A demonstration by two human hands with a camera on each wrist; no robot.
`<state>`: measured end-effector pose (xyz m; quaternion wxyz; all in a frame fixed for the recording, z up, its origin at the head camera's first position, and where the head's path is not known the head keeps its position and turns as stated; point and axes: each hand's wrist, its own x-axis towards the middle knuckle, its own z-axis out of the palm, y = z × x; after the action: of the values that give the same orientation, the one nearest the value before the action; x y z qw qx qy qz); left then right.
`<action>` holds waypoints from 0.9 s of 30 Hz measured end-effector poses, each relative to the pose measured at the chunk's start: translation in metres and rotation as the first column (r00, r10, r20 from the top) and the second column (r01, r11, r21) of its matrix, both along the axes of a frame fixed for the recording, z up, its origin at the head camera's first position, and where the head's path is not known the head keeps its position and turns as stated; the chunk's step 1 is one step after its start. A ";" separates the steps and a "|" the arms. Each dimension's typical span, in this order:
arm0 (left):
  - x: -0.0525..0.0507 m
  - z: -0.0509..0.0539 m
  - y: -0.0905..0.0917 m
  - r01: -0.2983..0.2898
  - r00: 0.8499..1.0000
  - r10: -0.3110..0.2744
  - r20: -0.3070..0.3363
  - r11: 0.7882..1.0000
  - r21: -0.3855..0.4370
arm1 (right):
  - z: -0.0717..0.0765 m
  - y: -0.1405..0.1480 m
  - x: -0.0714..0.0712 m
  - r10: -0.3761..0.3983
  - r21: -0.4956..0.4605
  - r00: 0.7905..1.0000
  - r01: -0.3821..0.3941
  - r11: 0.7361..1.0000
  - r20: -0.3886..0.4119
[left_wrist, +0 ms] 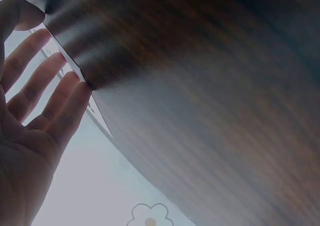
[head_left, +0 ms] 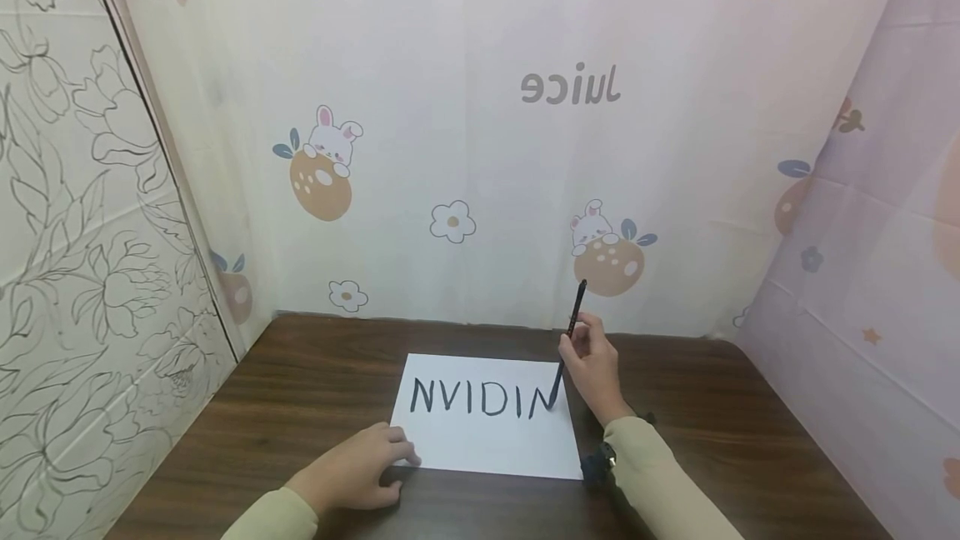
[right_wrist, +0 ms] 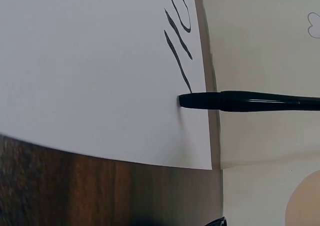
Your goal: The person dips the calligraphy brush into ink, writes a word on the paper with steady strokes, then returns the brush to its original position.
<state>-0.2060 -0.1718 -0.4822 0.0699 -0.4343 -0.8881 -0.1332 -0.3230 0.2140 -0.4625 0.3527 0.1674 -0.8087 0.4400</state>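
Observation:
My right hand (head_left: 597,369) pinches a slim black paintbrush (head_left: 576,313), its handle leaning up and away. In the right wrist view the dark tip of the paintbrush (right_wrist: 240,101) touches the white sheet of paper (right_wrist: 90,81) at the end of a thin stroke; the hand itself is out of that view. Dark letters (head_left: 491,398) reading roughly "NVIDIN" run across the upper half of the paper (head_left: 487,450). My left hand (head_left: 365,458) rests at the sheet's lower left corner. The left wrist view shows that hand (left_wrist: 42,111) with extended fingers on the paper's edge.
The paper lies on a dark brown wooden table (head_left: 300,390). Behind stands a pale curtain (head_left: 465,148) printed with rabbits, fruit and flowers. A floral panel (head_left: 97,190) closes the left side, another printed curtain (head_left: 885,248) the right. Dark straps sit at the right wrist.

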 end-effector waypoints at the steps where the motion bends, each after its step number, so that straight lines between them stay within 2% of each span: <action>1: 0.000 0.000 0.000 -0.001 1.000 0.001 0.000 1.000 0.000 | 0.000 0.000 0.000 -0.002 0.003 1.000 0.002 1.000 0.001; 9: -0.001 0.000 0.000 -0.022 0.999 0.022 0.032 1.000 -0.008 | 0.000 0.001 0.001 -0.012 0.025 1.000 0.012 1.000 -0.007; 13: 0.000 0.000 0.000 -0.032 0.999 0.033 0.033 0.999 -0.015 | 0.001 0.001 0.001 -0.011 0.031 1.000 0.011 0.999 -0.004; 20: -0.001 0.000 0.000 -0.018 1.000 0.019 0.021 1.000 -0.011 | 0.002 0.002 0.002 -0.002 0.031 1.000 0.002 1.000 -0.003; 27: 0.000 0.000 0.001 -0.038 0.998 0.039 0.040 0.999 -0.031 | 0.002 0.003 0.003 -0.004 0.043 1.000 0.005 0.999 -0.018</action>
<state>-0.2065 -0.1704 -0.4826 0.0480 -0.4152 -0.8995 -0.1269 -0.3203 0.2174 -0.4607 0.3575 0.1770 -0.8151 0.4202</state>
